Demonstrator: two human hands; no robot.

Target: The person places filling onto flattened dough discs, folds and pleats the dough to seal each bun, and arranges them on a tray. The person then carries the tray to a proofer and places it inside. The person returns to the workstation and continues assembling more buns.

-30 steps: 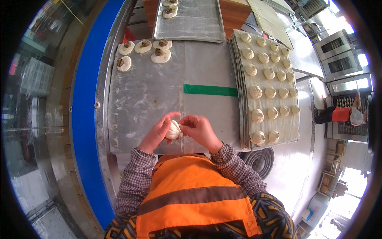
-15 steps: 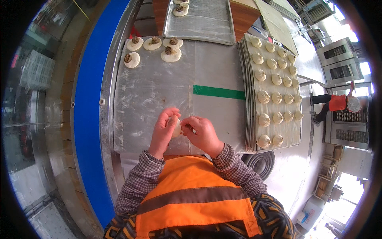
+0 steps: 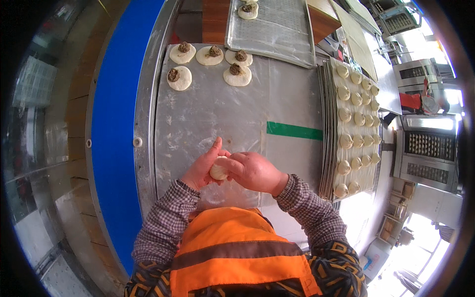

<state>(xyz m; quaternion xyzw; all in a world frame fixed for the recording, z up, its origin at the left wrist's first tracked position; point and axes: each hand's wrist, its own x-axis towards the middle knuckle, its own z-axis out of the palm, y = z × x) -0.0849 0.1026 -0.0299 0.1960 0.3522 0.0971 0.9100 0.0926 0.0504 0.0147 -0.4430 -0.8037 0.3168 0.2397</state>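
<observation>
Close in front of my apron, my left hand (image 3: 199, 169) cups a small pale filled bun (image 3: 218, 172), its thumb raised. My right hand (image 3: 256, 172) reaches across from the other side, its fingers bent over the bun's upper right side and closed on the dough; the fingertips are partly hidden. Farther off, at the back left of the metal worktable (image 3: 208, 116), lie several flat dough rounds (image 3: 180, 84), each topped with a lump of brown filling (image 3: 173, 74).
Rows of pleated buns (image 3: 345, 141) sit on a cloth-lined stack of trays (image 3: 329, 133) at the right. A metal tray (image 3: 277, 37) with filled rounds stands at the back. Green tape (image 3: 294, 130) crosses the table. A person (image 3: 420, 103) stands far right, near racks.
My right hand has closed in over the bun, and its fingers now press against the dough. The left thumb points up more. The whole view has shifted, moving the table and trays rightward.
</observation>
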